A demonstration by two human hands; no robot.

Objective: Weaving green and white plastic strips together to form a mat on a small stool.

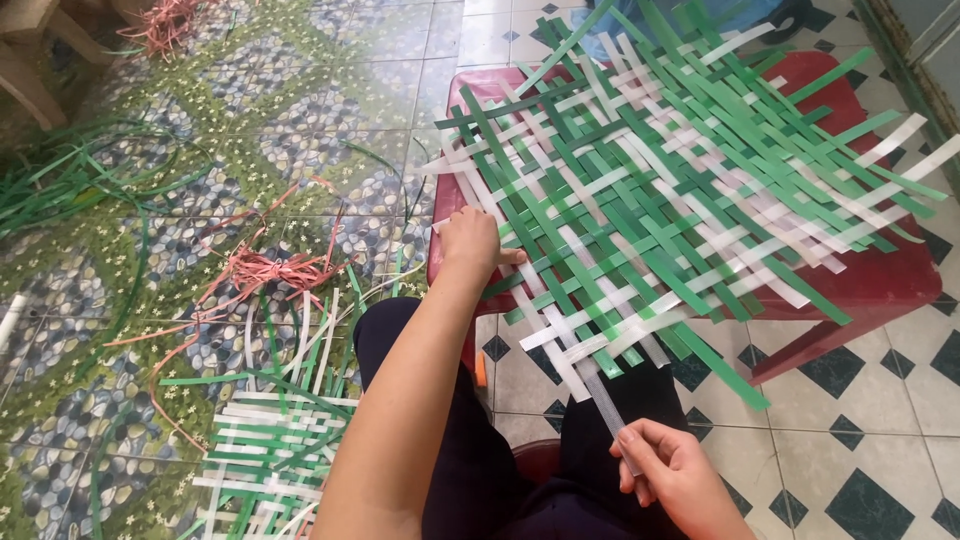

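- Mat: woven of flat plastic strips, green and white, smooth with a slight sheen.
- Strip pinched in the right hand: pale, translucent plastic, smooth.
- Stool: red plastic, glossy.
- Floor: glazed ceramic tiles, shiny, printed with a pebble and leaf pattern; plain white and dark tiles at the right.
- Second mat on the floor: the same smooth green and white strips.
- Loose pink strips: thin, curled plastic.
- Trousers: dark matt cloth.

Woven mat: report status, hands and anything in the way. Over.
Left hand pressing on woven mat edge. Right hand pinching white strip end. Mat on red stool. Loose strips on floor, clear of hands.
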